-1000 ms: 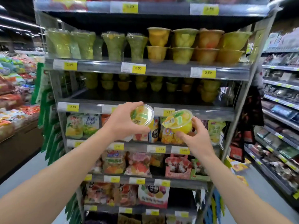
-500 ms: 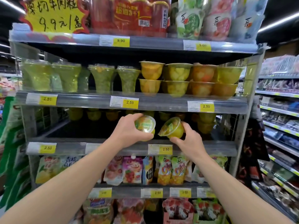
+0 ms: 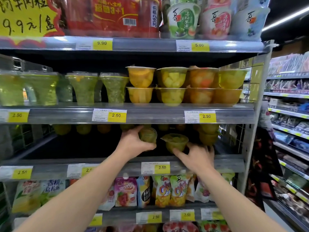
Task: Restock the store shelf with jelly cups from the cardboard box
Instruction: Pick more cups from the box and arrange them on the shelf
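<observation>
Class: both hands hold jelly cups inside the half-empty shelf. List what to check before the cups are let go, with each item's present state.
1. Left hand grips its clear green jelly cup: ok.
2. Right hand fingers touch the second clear yellow-green jelly cup: ok.
3. Second cup upright: not ok, tilted.
4. Cups resting on the dark shelf floor: cannot tell.
5. Free space left of the hands: ok.

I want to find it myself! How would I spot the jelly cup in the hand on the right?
Find the dim, mostly bare shelf under the row of stacked yellow fruit cups. Two hands reach into its middle. The right hand pinches a jelly cup at its base. It is greenish-yellow, tipped left with its wide rim showing, while the left hand wraps around its own cup.
</observation>
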Motion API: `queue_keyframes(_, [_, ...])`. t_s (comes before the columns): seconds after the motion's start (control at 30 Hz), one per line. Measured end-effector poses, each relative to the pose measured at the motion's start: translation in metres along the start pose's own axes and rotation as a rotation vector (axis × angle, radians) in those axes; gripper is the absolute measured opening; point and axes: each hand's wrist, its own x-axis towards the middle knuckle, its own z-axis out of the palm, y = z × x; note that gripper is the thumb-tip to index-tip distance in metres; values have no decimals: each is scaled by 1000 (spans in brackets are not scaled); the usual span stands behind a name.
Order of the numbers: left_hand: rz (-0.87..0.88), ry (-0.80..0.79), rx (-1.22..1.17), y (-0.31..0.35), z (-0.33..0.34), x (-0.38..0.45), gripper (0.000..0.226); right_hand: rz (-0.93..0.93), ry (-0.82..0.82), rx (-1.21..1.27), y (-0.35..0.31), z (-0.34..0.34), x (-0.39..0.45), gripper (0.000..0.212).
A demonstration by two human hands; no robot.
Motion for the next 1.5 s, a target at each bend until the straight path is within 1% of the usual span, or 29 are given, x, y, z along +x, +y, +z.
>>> queue_keyframes(0.1, [-41, -15, 47, -3, 10, 6, 77, 49, -15, -30, 10, -8, -7, 76])
queue_keyframes(0.2, [-89, -40, 72, -5, 18, 12, 85, 41, 64, 12, 23, -13, -15, 71])
queue_keyframes(0.27, [-132, -74, 76, -5, 21, 17, 86, 5, 134, 162, 28, -13, -15, 72])
queue_keyframes(0.3, [-147, -87, 67, -5, 21, 19, 84, -2, 137, 274, 27, -14, -12, 73])
queue_keyframes(0.37, [-180, -109, 18, -9, 22, 23, 79, 5, 107, 455, 22, -16, -4, 79])
queue_keyframes(0.43, [-207, -129, -29, -12, 23, 26, 80, -1, 76, 525, 16, -16, 6, 80])
queue_keyframes(0.53, [-229, -74, -94, -11, 27, 24, 88, -40, 33, 520, 12, -12, 15, 73])
queue_keyframes(0.6, [-244, 44, -236, -8, 30, 19, 97, -55, 31, 530, 13, -10, 18, 69])
queue_keyframes(0.63, [-242, 121, -354, -5, 33, 16, 95, -62, 33, 536, 15, -10, 19, 68])
queue_keyframes(0.7, [-226, 239, -604, 1, 40, 10, 81, -76, 35, 549, 16, -9, 22, 66])
queue_keyframes(0.77, [-187, 266, -737, 13, 48, 4, 64, -93, 30, 557, 16, -8, 23, 65])
queue_keyframes(0.83, [-134, 254, -724, 26, 57, 0, 55, -127, 19, 572, 16, -7, 25, 64])
queue_keyframes(0.9, [-104, 258, -628, 35, 65, 1, 57, -156, -10, 600, 17, -9, 28, 62])
queue_keyframes(0.97, [-74, 273, -539, 38, 71, 3, 54, -181, -37, 641, 20, -9, 31, 60])
queue_keyframes(1.1, [-24, 306, -500, 40, 82, 5, 49, -231, -86, 687, 28, -10, 36, 64])
queue_keyframes(1.17, [-28, 311, -515, 41, 87, 6, 41, -261, -80, 697, 33, -10, 38, 72])
queue_keyframes(1.2, [-40, 310, -523, 40, 89, 7, 38, -278, -79, 692, 35, -11, 38, 71])
queue_keyframes(1.27, [-43, 296, -521, 42, 94, 9, 40, -319, -62, 669, 38, -12, 40, 70])
queue_keyframes(1.33, [-42, 263, -512, 48, 98, 9, 44, -348, -8, 671, 41, -14, 43, 75])
queue_keyframes(1.43, [-42, 229, -486, 53, 105, 10, 33, -375, 37, 780, 43, -12, 46, 83])
queue_keyframes(1.5, [-24, 227, -481, 56, 108, 11, 26, -405, 41, 837, 44, -9, 47, 83])
